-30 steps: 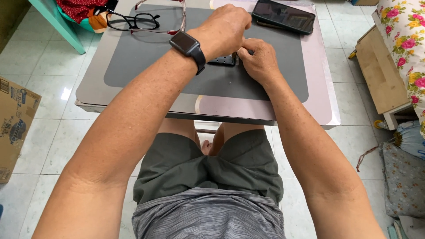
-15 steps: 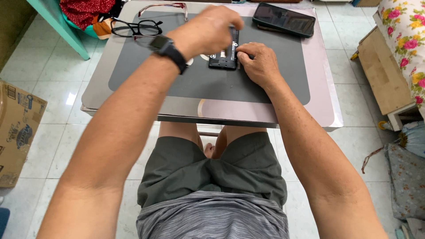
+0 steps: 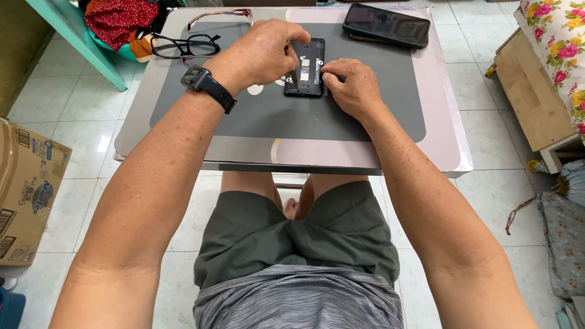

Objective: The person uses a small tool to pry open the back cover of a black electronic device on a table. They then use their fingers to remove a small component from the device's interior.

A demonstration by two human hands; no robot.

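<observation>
— While the glasses point(image 3: 186, 45) are lying off at the far left of the desk point(image 3: 439, 152), where is the left hand point(image 3: 262, 52) sitting?

— It is hovering over the mat point(image 3: 256, 119), knuckles up, fingers curled together around a thin tool point(image 3: 293, 74). The tip is pointing down at the left edge of the opened phone point(image 3: 306, 67).

— And the phone itself?

— It is lying flat on the mat near the desk's far side, back cover off, with pale patches showing inside. Its long axis is running away from the person, roughly straight ahead.

— So both hands are flanking it?

— Yes. The left hand is coming at it from the left and slightly above. The right hand point(image 3: 352, 85) is resting on the mat just to the right, fingertips pinched against the phone's right edge, steadying it.

— Which is nearer?

— The right hand is touching it; I am judging the left to be reaching it only through the tool. Whether the tip is actually making contact, I cannot tell.

— Anything further right?

— A second phone point(image 3: 386, 25), dark and whole, is lying at the far corner, angled, well apart from both hands.
</observation>
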